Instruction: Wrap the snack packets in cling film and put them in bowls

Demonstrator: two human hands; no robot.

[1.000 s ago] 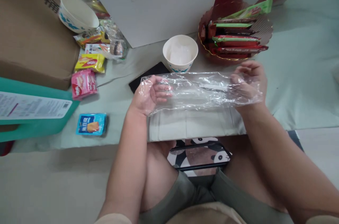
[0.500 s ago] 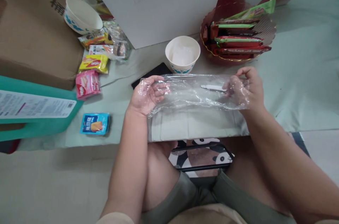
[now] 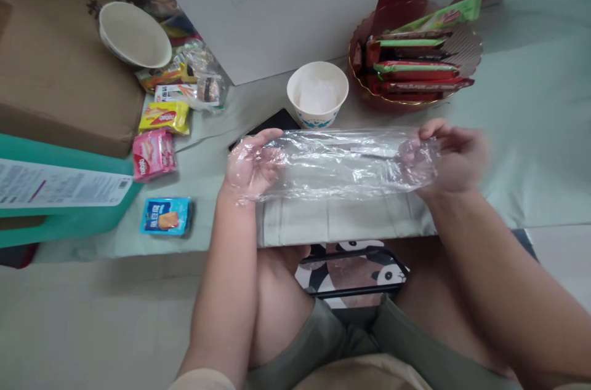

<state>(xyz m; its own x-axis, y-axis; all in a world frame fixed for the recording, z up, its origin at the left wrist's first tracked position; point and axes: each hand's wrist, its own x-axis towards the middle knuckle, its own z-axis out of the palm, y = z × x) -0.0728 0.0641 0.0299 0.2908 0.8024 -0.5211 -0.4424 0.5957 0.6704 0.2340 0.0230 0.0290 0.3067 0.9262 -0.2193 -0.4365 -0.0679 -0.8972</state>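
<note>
A sheet or bag of clear plastic film (image 3: 332,165) is stretched between my two hands above the table's front edge. My left hand (image 3: 256,165) has its end of the film over it, thumb up and fingers loosely curled. At the other end, my right hand (image 3: 446,156) pinches the crumpled film between thumb and fingers; it is partly smeared by motion. Through the plastic, near my right fingers, shows a thin pale pen-like object (image 3: 369,152); its kind is unclear. Just beyond the film stands a white paper bowl (image 3: 317,91) with something whitish inside.
A black flat object (image 3: 272,121) lies partly behind the film. A gold-rimmed basket (image 3: 415,104) of wrapped snacks stands at right. At left are a tilted paper bowl (image 3: 135,36), several snack packs, a blue pack (image 3: 166,216), a cardboard box (image 3: 60,70) and a green carton (image 3: 69,218).
My right hand has moved and turned outward to the right, and the film is spread a little wider. The pale object shows less clearly through it. The tilted bowl at left has shifted slightly left.
</note>
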